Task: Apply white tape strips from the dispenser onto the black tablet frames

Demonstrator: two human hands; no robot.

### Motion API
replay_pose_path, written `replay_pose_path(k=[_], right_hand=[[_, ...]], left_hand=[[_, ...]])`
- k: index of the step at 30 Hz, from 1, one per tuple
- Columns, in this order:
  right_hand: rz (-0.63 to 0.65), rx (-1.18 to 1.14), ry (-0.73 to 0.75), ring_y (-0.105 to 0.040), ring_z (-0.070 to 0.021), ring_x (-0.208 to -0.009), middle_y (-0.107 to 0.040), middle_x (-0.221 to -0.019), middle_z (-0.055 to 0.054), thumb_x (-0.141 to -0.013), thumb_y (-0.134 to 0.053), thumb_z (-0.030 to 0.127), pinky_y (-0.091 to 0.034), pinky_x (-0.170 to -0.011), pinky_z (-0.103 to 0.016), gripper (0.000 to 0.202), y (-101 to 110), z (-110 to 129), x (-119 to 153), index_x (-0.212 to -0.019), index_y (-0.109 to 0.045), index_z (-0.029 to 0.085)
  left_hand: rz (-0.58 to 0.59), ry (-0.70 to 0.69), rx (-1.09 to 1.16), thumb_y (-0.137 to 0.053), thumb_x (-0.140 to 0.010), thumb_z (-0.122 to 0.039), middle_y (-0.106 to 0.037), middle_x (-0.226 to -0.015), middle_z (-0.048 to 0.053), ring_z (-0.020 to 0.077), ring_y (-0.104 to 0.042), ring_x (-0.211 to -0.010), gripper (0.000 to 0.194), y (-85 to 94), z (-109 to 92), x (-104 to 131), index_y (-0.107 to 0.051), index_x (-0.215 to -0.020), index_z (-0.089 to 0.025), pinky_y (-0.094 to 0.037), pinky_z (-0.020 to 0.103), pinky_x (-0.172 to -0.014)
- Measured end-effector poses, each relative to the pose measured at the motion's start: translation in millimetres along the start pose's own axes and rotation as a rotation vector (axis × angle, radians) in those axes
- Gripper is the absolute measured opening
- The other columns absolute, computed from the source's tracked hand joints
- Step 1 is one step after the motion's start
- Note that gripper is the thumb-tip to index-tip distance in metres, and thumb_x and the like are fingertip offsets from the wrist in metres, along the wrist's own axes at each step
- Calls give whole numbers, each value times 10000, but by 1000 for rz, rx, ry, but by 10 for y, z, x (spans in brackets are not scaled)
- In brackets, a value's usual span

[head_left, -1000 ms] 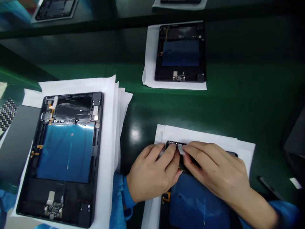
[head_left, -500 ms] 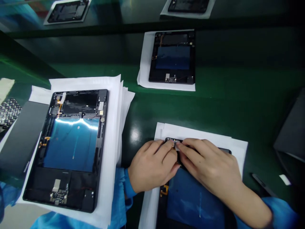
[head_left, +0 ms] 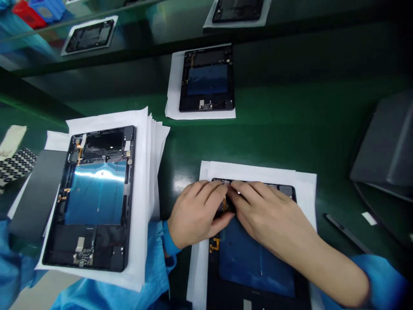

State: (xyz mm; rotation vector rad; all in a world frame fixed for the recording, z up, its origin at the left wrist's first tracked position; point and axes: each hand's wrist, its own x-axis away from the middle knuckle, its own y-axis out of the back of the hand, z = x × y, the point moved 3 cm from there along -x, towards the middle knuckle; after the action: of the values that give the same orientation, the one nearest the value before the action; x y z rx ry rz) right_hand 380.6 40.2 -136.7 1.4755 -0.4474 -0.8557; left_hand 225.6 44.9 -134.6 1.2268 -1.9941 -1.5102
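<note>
An opened tablet (head_left: 258, 262) with a blue panel lies on white sheets (head_left: 306, 193) at the lower middle. My left hand (head_left: 196, 213) rests over its upper left corner, fingers bent and pressed together. From the right, my right hand (head_left: 271, 211) reaches to the same spot, its fingertips nearly touching those of my left hand. Between the hands a bit of orange flex cable (head_left: 224, 202) shows. Whatever the fingertips pinch is hidden beneath them.
Another opened tablet (head_left: 97, 193) lies on stacked sheets at left, beside a dark grey panel (head_left: 38, 193). A third tablet (head_left: 208, 79) is farther back. At right are a black pen-like tool (head_left: 346, 232), a white scrap (head_left: 369, 218) and a dark grey object (head_left: 387, 142).
The camera view has shifted, so the tablets appear moved left. My right fingertips have drawn closer to my left fingertips over the tablet's upper left corner.
</note>
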Motion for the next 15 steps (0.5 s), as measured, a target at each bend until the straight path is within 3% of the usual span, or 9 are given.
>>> replay_pose_path(k=[5, 12, 15], right_hand=[[-153, -305, 30, -560, -252, -1119, -649, -1179, -109, -874, -498, 103, -520, -942, -427, 299, -33, -62, 268, -1118, -670, 120], [-234, -449, -33, -625, -197, -1020, -684, -1076, -65, -858, -554, 69, -561, -874, -386, 292, 33, -140, 385, -1114, -642, 181], [-243, -355, -50, -632, -178, -954, -684, -1046, -65, -877, -578, 100, -545, -829, -340, 227, 131, -299, 185, -1082, -631, 180]], left_hand=[[53, -34, -84, -547, -920, -371, -654, -1150, 113, 255, -598, -1025, 326, 15, -21, -19, -610, -1153, -150, -542, 403, -847], [33, -63, -119, -529, -922, -301, -659, -1134, 101, 249, -595, -1023, 272, 34, -29, -34, -640, -1115, -144, -530, 374, -835], [26, -59, -109, -517, -919, -301, -652, -1140, 93, 249, -591, -1014, 273, 19, -26, -19, -643, -1102, -141, -521, 374, -826]])
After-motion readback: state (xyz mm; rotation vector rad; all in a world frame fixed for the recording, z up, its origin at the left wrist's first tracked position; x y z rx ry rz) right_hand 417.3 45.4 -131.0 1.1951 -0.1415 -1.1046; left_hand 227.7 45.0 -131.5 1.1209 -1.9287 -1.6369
